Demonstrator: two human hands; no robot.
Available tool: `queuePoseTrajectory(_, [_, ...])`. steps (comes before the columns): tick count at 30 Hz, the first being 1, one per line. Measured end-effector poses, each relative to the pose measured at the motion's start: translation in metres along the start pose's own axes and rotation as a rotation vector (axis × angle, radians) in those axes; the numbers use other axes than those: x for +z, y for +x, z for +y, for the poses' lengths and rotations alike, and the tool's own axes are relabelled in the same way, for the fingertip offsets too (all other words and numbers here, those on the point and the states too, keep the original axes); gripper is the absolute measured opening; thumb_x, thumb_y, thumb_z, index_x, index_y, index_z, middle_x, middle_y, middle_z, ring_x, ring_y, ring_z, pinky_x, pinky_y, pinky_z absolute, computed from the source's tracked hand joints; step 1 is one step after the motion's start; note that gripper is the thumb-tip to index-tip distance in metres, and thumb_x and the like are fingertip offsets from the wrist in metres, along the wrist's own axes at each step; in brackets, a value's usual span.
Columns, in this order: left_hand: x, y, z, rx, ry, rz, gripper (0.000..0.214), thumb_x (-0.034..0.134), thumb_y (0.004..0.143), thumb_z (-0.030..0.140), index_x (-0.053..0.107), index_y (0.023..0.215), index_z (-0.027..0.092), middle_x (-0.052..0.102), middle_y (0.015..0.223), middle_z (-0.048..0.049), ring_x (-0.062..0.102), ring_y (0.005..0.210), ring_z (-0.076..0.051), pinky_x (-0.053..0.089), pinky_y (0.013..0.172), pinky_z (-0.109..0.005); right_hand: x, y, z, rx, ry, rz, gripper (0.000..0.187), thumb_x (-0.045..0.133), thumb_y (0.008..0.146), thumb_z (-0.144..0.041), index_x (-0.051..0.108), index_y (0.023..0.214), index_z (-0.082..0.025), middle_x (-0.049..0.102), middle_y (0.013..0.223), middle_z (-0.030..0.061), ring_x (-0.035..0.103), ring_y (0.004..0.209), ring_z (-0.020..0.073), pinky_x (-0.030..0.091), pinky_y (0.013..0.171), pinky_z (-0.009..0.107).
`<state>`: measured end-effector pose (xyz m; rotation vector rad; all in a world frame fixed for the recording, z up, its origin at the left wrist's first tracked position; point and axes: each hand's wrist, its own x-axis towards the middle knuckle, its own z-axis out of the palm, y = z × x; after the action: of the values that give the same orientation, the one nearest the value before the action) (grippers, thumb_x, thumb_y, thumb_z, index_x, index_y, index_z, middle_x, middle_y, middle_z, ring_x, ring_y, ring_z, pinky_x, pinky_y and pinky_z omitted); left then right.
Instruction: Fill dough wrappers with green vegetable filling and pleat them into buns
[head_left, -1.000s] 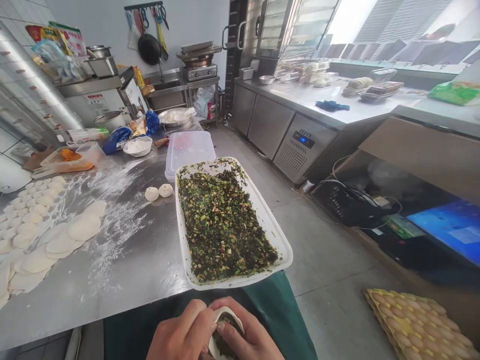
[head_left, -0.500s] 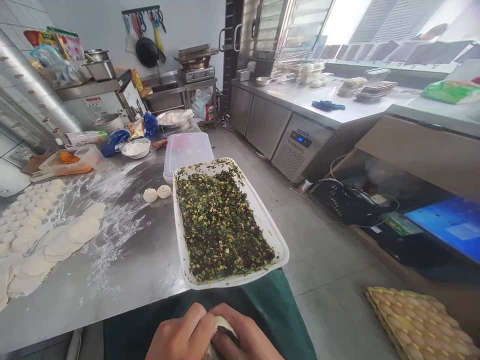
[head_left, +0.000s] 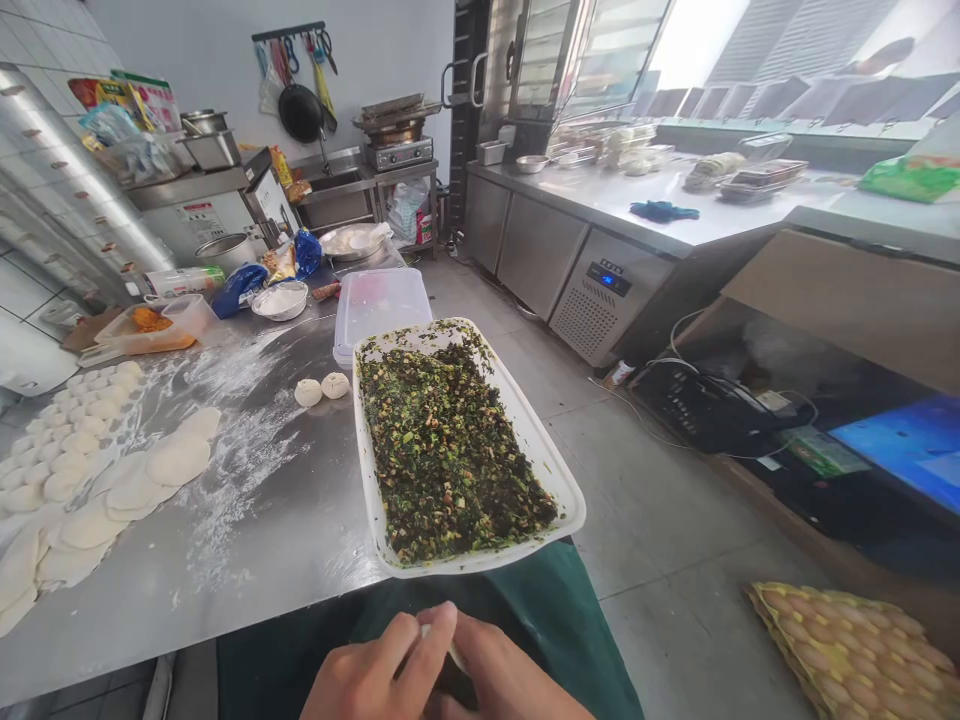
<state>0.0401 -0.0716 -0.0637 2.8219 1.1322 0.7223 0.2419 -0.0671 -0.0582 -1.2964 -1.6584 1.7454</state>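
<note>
At the bottom of the view, my left hand (head_left: 379,665) and my right hand (head_left: 510,665) meet in front of the green apron (head_left: 555,600). The fingers of both pinch a dough wrapper (head_left: 456,657); only a pale sliver of it shows, and whatever it holds is hidden. Just beyond stands a white tub (head_left: 570,505) of chopped green filling (head_left: 450,460). Two pleated buns (head_left: 321,389) sit to its left on the steel table (head_left: 300,540). Farther left lie flat dough rounds (head_left: 176,458) and several small dough pieces (head_left: 82,425).
Behind the tub is a translucent plastic lid or box (head_left: 382,300). A bowl of flour (head_left: 280,299) and an orange-stained container (head_left: 154,325) stand at the back left. Eggs in a tray (head_left: 855,645) are low on the right, by a cardboard box (head_left: 832,310).
My fingers have closed further over the dough wrapper, so less of its pale edge shows. The whole view has shifted slightly; the tub and buns stay put on the table.
</note>
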Motion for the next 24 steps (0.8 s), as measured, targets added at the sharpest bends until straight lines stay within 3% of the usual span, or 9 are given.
queuePoseTrajectory(2, [-0.002,-0.002,-0.004,-0.025,-0.045,-0.010,0.034,0.030,0.105,0.013,0.061,0.118,0.018,0.064,0.079,0.0004,0.060,0.049,-0.011,0.044,0.043,-0.024,-0.006,-0.003,-0.005,0.013,0.129,-0.054,0.043,0.072,0.081,-0.022,0.068,0.123,-0.021,0.075,0.117,0.0053,0.067,0.106,0.0262,0.051,0.092,0.032])
queuePoseTrajectory(4, [-0.003,-0.006,-0.005,-0.120,-0.124,-0.024,0.026,0.036,0.105,0.017,0.061,0.104,0.022,0.059,0.077,0.0012,0.058,0.050,-0.012,0.046,0.045,-0.025,-0.008,-0.005,-0.005,0.009,0.323,-0.088,0.049,0.072,0.090,-0.036,0.063,0.136,-0.023,0.073,0.123,0.0066,0.066,0.113,0.0274,0.051,0.098,0.035])
queuePoseTrajectory(8, [-0.002,-0.014,-0.003,-0.225,-0.147,0.007,0.033,0.034,0.109,0.021,0.059,0.129,0.019,0.068,0.092,-0.0028,0.069,0.066,-0.012,0.054,0.059,-0.021,0.007,-0.004,0.006,-0.073,0.543,-0.068,0.044,0.060,0.102,-0.058,0.064,0.133,-0.026,0.068,0.122,0.0064,0.063,0.116,0.0257,0.050,0.100,0.036])
queuePoseTrajectory(10, [-0.002,-0.016,0.000,-0.240,-0.149,0.037,0.035,0.029,0.109,0.021,0.060,0.127,0.020,0.069,0.092,-0.0030,0.071,0.069,-0.011,0.054,0.059,-0.019,0.017,0.001,0.012,-0.084,0.553,-0.034,0.045,0.062,0.100,-0.060,0.064,0.130,-0.027,0.068,0.117,0.0052,0.063,0.109,0.0241,0.051,0.098,0.036])
queuePoseTrajectory(13, [-0.004,-0.019,0.001,-0.254,-0.138,0.029,0.024,0.037,0.107,0.018,0.060,0.108,0.023,0.065,0.083,0.0000,0.067,0.063,-0.010,0.049,0.052,-0.018,0.028,0.008,0.019,-0.066,0.515,0.009,0.045,0.061,0.098,-0.065,0.065,0.119,-0.026,0.067,0.103,0.0036,0.063,0.098,0.0236,0.053,0.096,0.038])
queuePoseTrajectory(16, [-0.006,-0.021,0.000,-0.214,-0.062,-0.033,0.034,0.032,0.105,0.014,0.057,0.127,0.019,0.068,0.090,-0.0013,0.065,0.058,-0.009,0.049,0.052,-0.020,0.033,0.014,0.020,-0.068,0.441,0.050,0.044,0.068,0.090,-0.069,0.069,0.106,-0.028,0.067,0.096,0.0044,0.064,0.094,0.0275,0.054,0.092,0.041])
queuePoseTrajectory(18, [-0.006,-0.024,-0.002,-0.199,-0.039,-0.054,0.036,0.031,0.104,0.012,0.057,0.128,0.019,0.067,0.088,-0.0007,0.064,0.056,-0.010,0.049,0.052,-0.021,0.035,0.017,0.018,-0.077,0.404,0.058,0.041,0.073,0.085,-0.067,0.071,0.100,-0.029,0.068,0.095,0.0056,0.064,0.093,0.0296,0.055,0.090,0.043])
queuePoseTrajectory(22, [-0.005,-0.027,-0.003,-0.224,-0.057,-0.037,0.020,0.041,0.102,0.012,0.056,0.099,0.024,0.056,0.076,0.0033,0.057,0.051,-0.011,0.043,0.046,-0.025,0.038,0.017,0.014,-0.046,0.393,0.044,0.041,0.062,0.094,-0.067,0.071,0.103,-0.028,0.067,0.096,0.0066,0.064,0.093,0.0279,0.054,0.092,0.043])
queuePoseTrajectory(24, [-0.004,-0.028,-0.004,-0.196,-0.042,-0.051,0.026,0.038,0.101,0.011,0.058,0.114,0.021,0.061,0.082,0.0018,0.059,0.052,-0.010,0.043,0.045,-0.025,0.040,0.016,0.015,-0.037,0.387,0.047,0.043,0.065,0.091,-0.069,0.070,0.101,-0.028,0.067,0.096,0.0063,0.064,0.091,0.0268,0.055,0.089,0.041])
